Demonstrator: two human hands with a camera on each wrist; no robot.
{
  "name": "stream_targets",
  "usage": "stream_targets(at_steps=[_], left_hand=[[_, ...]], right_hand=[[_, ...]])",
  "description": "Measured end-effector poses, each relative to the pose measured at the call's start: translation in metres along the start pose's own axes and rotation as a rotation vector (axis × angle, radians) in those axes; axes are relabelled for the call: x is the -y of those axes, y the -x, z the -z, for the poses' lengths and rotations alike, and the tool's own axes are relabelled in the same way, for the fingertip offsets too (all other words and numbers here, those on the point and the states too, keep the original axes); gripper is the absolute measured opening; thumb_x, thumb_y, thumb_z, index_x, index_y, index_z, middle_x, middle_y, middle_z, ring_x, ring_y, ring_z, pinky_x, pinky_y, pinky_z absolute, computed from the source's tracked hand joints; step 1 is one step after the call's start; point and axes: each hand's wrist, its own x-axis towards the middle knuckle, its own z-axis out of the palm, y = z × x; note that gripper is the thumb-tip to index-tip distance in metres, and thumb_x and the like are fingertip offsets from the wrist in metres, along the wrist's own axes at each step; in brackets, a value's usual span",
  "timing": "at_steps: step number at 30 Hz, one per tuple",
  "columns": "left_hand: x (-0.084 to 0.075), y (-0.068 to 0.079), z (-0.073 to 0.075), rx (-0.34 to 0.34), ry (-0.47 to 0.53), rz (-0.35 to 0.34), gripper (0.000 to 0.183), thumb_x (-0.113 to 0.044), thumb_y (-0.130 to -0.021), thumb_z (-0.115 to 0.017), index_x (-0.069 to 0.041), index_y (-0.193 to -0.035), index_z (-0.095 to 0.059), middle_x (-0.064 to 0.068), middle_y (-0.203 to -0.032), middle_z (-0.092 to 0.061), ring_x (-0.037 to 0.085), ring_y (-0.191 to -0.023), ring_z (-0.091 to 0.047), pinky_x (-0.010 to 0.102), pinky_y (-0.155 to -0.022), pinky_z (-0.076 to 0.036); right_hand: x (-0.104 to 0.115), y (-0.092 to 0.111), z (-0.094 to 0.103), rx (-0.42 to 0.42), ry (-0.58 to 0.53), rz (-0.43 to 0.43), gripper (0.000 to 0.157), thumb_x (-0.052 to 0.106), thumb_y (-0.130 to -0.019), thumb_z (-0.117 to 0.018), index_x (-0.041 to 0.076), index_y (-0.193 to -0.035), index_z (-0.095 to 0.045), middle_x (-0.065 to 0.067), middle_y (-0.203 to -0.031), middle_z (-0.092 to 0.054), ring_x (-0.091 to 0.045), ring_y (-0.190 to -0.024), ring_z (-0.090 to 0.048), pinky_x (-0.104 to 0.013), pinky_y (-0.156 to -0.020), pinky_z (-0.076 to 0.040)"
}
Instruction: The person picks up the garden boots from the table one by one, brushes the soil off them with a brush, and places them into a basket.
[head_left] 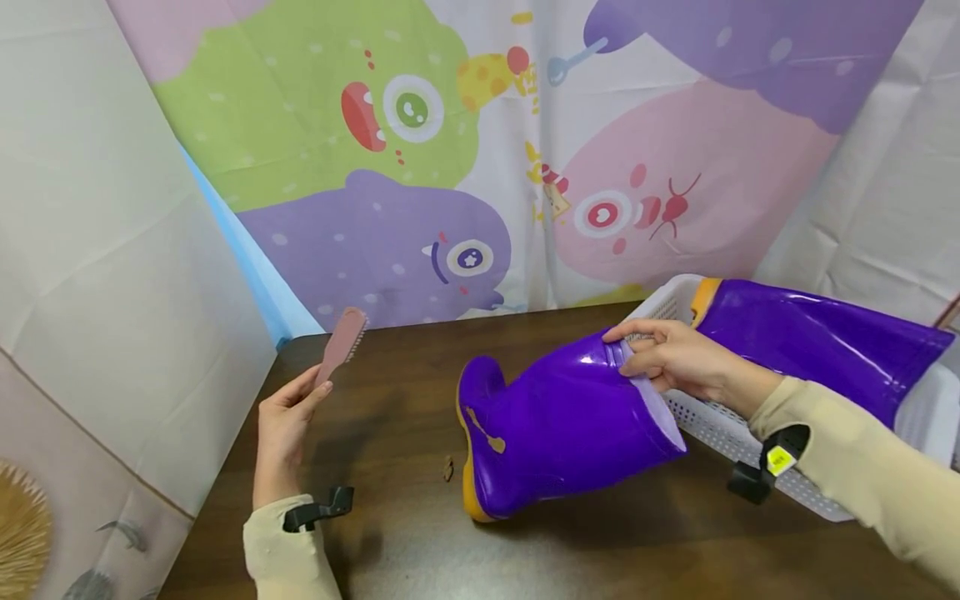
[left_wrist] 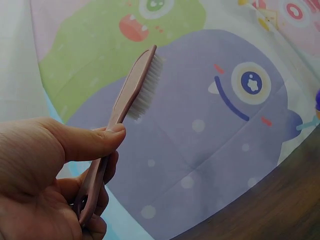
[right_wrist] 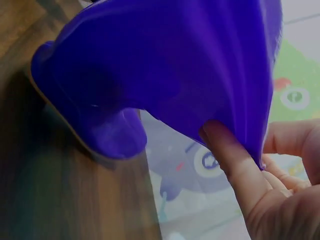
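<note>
My left hand (head_left: 283, 418) grips a pink scrub brush (head_left: 343, 340) by its handle, raised over the left of the table. In the left wrist view the brush (left_wrist: 134, 86) shows white bristles facing right, with my thumb pressed along the handle. My right hand (head_left: 686, 360) pinches the top rim of a purple rain boot (head_left: 577, 417). The boot leans with its shaft to the right and its yellow sole facing left. A brown smear marks its side near the foot. In the right wrist view the shaft (right_wrist: 200, 60) folds where my fingers hold it.
A white perforated basket (head_left: 810, 498) stands at the right with a second purple boot (head_left: 817, 333) lying in it. A small brown bit of dirt (head_left: 448, 469) lies on the dark wooden table (head_left: 405, 550). A cartoon-printed curtain (head_left: 525, 250) hangs behind.
</note>
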Motion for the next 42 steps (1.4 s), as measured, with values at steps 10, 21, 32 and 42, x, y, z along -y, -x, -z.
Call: stream_targets(at_steps=[10, 21, 32, 42], left_hand=[[-0.006, 0.005, -0.019, 0.087, -0.036, -0.055, 0.039, -0.008, -0.081, -0.069, 0.000, -0.119, -0.060, -0.013, -0.089, -0.064, 0.007, -0.083, -0.053, 0.016, -0.070, -0.045], [-0.013, 0.022, -0.058, 0.306, -0.097, -0.178, 0.037, -0.008, -0.081, -0.069, 0.002, -0.116, -0.062, -0.005, -0.095, -0.066, 0.011, -0.085, -0.057, 0.021, -0.070, -0.047], [-0.018, 0.061, -0.116, 0.678, -0.180, -0.290, 0.028, -0.002, -0.081, -0.067, 0.004, -0.108, -0.065, 0.018, -0.095, -0.066, 0.011, -0.074, -0.056, 0.022, -0.062, -0.046], [-0.007, 0.091, -0.140, 0.744, -0.295, -0.468, 0.027, -0.008, -0.080, -0.070, -0.002, -0.107, -0.069, 0.006, -0.085, -0.064, 0.007, -0.069, -0.049, 0.021, -0.056, -0.044]], right_hand=[[-0.021, 0.000, 0.030, 0.020, -0.078, -0.012, 0.051, -0.009, -0.079, -0.060, 0.007, -0.125, -0.047, -0.008, -0.112, -0.060, -0.019, -0.071, -0.062, -0.032, -0.059, -0.053], [-0.036, -0.002, 0.049, -0.039, -0.113, -0.041, 0.047, -0.009, -0.077, -0.061, 0.012, -0.118, -0.055, -0.001, -0.090, -0.062, -0.011, -0.052, -0.052, -0.025, -0.048, -0.047], [-0.042, -0.008, 0.060, -0.034, -0.224, -0.019, 0.045, -0.016, -0.079, -0.054, 0.014, -0.111, -0.062, -0.005, -0.101, -0.064, -0.016, -0.079, -0.061, -0.034, -0.063, -0.053], [-0.039, -0.012, 0.059, -0.033, -0.198, -0.017, 0.046, -0.015, -0.079, -0.056, 0.015, -0.114, -0.060, -0.005, -0.107, -0.063, -0.015, -0.071, -0.059, -0.028, -0.055, -0.051]])
